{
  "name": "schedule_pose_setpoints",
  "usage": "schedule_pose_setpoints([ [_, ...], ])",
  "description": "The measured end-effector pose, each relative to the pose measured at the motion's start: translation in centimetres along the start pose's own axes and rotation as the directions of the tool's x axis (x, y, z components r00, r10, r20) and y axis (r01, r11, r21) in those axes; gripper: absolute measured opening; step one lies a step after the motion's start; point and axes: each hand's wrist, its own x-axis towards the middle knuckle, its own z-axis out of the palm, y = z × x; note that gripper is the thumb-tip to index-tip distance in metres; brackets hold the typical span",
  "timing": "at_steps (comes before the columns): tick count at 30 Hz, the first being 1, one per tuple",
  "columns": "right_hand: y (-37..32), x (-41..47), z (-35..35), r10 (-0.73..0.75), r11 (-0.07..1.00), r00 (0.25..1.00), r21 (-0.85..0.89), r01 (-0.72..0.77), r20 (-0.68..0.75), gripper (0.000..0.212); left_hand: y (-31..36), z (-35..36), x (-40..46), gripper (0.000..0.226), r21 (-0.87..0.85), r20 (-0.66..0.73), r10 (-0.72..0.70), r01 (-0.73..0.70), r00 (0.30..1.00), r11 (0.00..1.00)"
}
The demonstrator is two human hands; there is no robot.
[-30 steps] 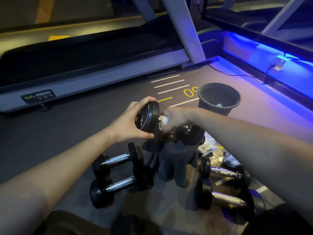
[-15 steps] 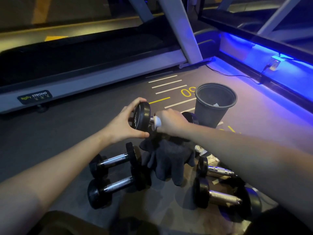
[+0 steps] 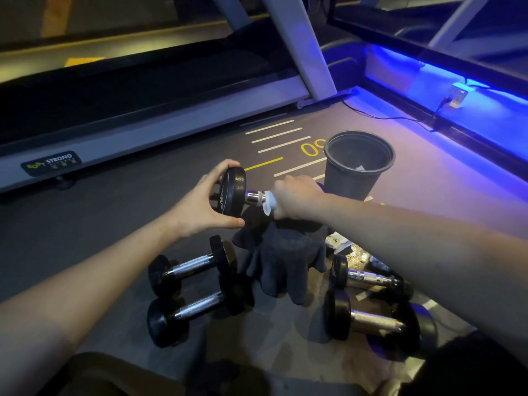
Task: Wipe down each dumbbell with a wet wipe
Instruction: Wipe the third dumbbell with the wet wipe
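Two hands: both work on one raised dumbbell (image 3: 233, 192), seen from the head camera looking down at a gym floor (image 3: 114, 224).
Left hand (image 3: 200, 204): its grip is grasping the near black end of the raised dumbbell, thumb below and fingers curled over the rim.
Right hand (image 3: 297, 200): its grip is clenched around the metal handle with a white wet wipe (image 3: 268, 201) wrapped under the fingers; the far end is mostly hidden behind the hand.
Floor, left: two dumbbells (image 3: 194, 290) lie side by side below the left forearm.
Floor, right: two more dumbbells (image 3: 368, 301) lie below the right forearm.
Between them: a dark crumpled cloth (image 3: 283, 261) sits under the raised dumbbell.
Beyond the right hand: a dark round bin (image 3: 357, 167) stands upright with a pale scrap inside.
Background: a treadmill (image 3: 143, 132) runs along the top left; blue light glows along the right edge.
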Motion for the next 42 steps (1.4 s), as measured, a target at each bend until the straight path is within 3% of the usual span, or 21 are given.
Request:
schedule_pose_setpoints([
  [6,1.0,-0.2,0.7,-0.019,0.999,1.0,-0.044,0.019,0.005,0.043,0.3,0.0,0.1,0.099,0.016,-0.004,0.011,-0.011,1.0,1.0],
  [10,1.9,0.1,0.8,-0.026,0.999,0.998,0.04,0.024,0.058,0.076,0.9,0.1,0.5,0.1,0.03,0.002,0.038,-0.038,0.999,0.999],
  [13,3.1,-0.1,0.4,-0.04,0.974,0.997,0.223,0.026,0.062,0.085,1.0,0.1,0.6,0.101,0.046,-0.001,0.047,-0.047,0.999,0.998],
  [16,4.5,-1.0,-0.3,-0.077,0.882,0.996,0.469,0.051,0.037,0.075,0.9,0.0,0.5,0.1,0.055,0.003,0.05,-0.051,0.999,0.997],
  [19,5.4,-1.6,-0.5,-0.086,0.794,0.996,0.603,0.077,-0.014,0.049,0.8,0.0,0.5,0.1,0.065,-0.001,0.053,-0.053,0.999,0.996],
  [26,4.4,-1.1,0.5,-0.046,0.836,0.998,0.546,0.058,-0.035,0.032,0.9,0.1,0.8,0.1,0.065,0.005,0.059,-0.059,0.998,0.996],
  [30,4.1,-0.7,0.6,-0.05,0.932,0.992,0.353,0.088,-0.114,0.039,0.6,0.0,0.8,0.099,0.054,-0.006,0.036,-0.036,0.999,0.998],
  [36,5.0,-1.0,2.1,-0.051,0.99,0.986,0.119,0.07,-0.161,0.04,0.1,0.0,0.6,0.099,0.012,-0.005,0.0,0.0,1.0,1.0],
  [39,5.2,-1.0,1.9,-0.023,0.985,0.993,0.169,0.042,-0.112,0.036,0.3,0.0,0.6,0.099,0.03,0.002,0.018,-0.018,1.0,0.999],
  [42,6.0,-0.8,0.4,-0.063,0.918,0.992,0.397,0.014,0.111,0.028,1.1,0.1,0.7,0.099,0.063,0.013,0.052,-0.053,0.999,0.997],
])
